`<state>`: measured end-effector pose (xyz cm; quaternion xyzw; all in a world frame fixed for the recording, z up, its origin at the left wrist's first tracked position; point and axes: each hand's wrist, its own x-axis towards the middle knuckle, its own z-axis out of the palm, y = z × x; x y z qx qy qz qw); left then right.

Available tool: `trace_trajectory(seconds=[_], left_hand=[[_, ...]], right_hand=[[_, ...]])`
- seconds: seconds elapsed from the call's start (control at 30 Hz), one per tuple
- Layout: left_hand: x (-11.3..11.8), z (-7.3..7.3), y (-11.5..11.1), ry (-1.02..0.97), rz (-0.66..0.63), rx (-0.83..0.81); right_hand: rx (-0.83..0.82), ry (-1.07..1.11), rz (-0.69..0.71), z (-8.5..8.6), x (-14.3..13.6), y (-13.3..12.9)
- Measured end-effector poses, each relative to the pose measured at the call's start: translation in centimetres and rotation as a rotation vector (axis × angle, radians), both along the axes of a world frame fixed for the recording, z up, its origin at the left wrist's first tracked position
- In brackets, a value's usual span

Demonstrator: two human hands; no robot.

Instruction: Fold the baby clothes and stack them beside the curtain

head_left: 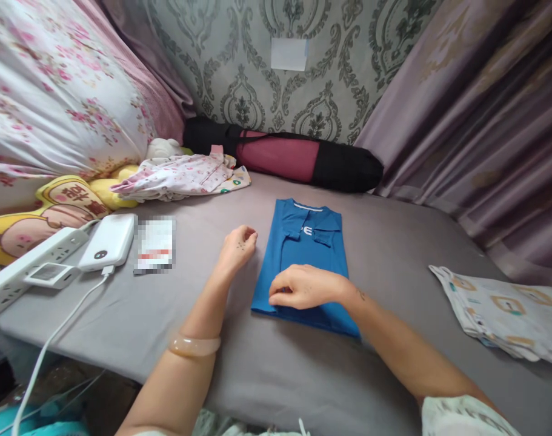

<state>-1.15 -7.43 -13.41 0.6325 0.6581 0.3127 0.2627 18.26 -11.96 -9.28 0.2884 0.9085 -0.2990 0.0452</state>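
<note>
A blue long-sleeved shirt (312,260) lies on the bed in a neat rectangle, its collar at the far end. Both sleeves are folded inward over the chest, partly covering white lettering. My right hand (305,286) is over the lower part of the shirt, fingers loosely bent and thumb a little apart. No cloth shows bunched in it; whether it presses on the shirt is hard to tell. Just left of the shirt is my left hand (240,247), its fingers curled together with nothing visible in them. A pale bangle (194,346) circles my left forearm.
Folded patterned cloth (503,312) lies at the right. A black and dark-pink long bag (280,156) rests against the wall. Floral clothes (180,175) and a yellow cushion (71,203) are back left. Nearer are a power strip (34,263), white power bank (108,242), cable and blurred packet (155,243).
</note>
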Motion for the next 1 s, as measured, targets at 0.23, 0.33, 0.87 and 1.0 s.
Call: trace_trajectory(seconds=[0.23, 0.33, 0.87, 1.0], left_hand=[[0.1, 0.3, -0.6, 0.038, -0.292, -0.087], [0.6, 0.7, -1.1, 0.077, -0.485, -0.170], [2.3, 1.9, -2.8, 0.342, -0.764, -0.356], [2.4, 1.6, -2.7, 0.424, -0.636, -0.127]], right_hand=[[0.541, -0.140, -0.523, -3.0, 1.1, 5.6], [0.619, -0.167, -0.449, -4.2, 1.5, 7.1], [0.701, -0.279, -0.356, -3.6, 1.6, 8.9], [0.678, -0.120, -0.380, -4.5, -0.2, 9.0]])
